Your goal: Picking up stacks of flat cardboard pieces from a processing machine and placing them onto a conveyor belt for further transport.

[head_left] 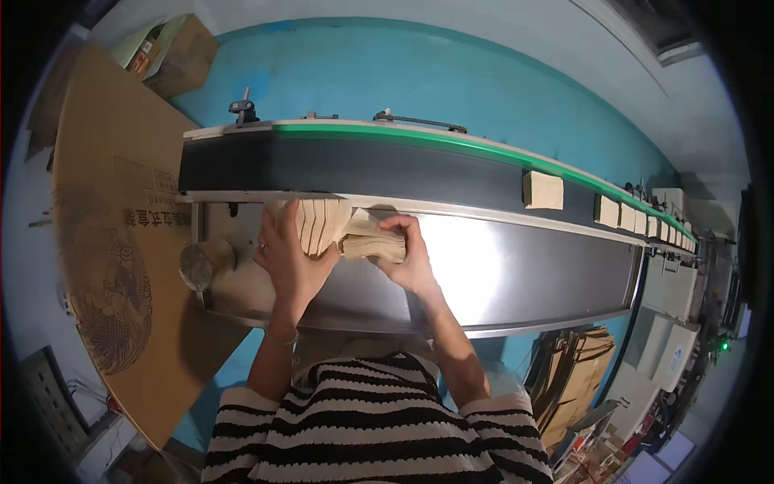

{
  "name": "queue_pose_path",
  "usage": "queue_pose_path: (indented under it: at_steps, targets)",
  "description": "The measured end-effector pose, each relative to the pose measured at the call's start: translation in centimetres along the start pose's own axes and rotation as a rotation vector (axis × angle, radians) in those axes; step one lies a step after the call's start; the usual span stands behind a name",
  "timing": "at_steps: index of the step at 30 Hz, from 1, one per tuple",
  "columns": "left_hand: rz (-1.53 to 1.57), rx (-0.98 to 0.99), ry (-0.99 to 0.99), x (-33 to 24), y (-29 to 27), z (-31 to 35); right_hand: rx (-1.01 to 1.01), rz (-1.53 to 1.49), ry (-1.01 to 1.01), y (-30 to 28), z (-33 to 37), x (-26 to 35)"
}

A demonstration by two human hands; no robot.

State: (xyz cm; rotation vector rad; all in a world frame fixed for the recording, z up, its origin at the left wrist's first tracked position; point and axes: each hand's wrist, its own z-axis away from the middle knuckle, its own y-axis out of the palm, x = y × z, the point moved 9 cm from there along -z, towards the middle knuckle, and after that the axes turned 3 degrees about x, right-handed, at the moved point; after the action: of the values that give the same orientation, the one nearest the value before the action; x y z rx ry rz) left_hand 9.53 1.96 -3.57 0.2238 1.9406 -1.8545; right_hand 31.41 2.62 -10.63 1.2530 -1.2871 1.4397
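My left hand (292, 262) is spread around a row of tan folded paper tissue stacks (321, 224), which stand side by side against the near edge of the conveyor. Its thumb lies at the row's near right corner. Just to the right, my right hand (414, 262) grips a separate stack of tan folded paper tissues (371, 245), fingers over the far end and thumb hidden beneath or behind it. This stack's layered edges face me, slightly bowed. Both hands are over the steel table (516, 270), close to the belt.
Beyond the table runs a dark conveyor belt (403, 171) with a green guide rail (387, 135). A tan tissue stack (544, 190) rides on it, with several more further right. A tape roll (206, 263) and large cardboard box (105, 234) are left; folded cardboard (572, 375) leans below right.
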Motion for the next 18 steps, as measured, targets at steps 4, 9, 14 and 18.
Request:
queue_pose_path:
  at_steps: [4, 9, 14, 18]
  targets:
    - [-0.027, 0.024, -0.001, -0.8, 0.5, -0.1, -0.030, -0.249, 0.048, -2.0, 0.5, -0.9]
    - [-0.028, 0.007, 0.053, -2.3, 1.5, -1.5, 0.032, -0.073, 0.081, -2.6, -1.3, -0.1]
    - [-0.106, 0.019, -0.019, -2.9, 1.2, -0.3, -0.176, -0.091, 0.343, -11.9, -6.2, -2.5]
    - [-0.003, 0.050, 0.014, -7.5, 2.6, 0.2, -0.445, 0.289, 0.138, -16.9, -5.6, 1.3]
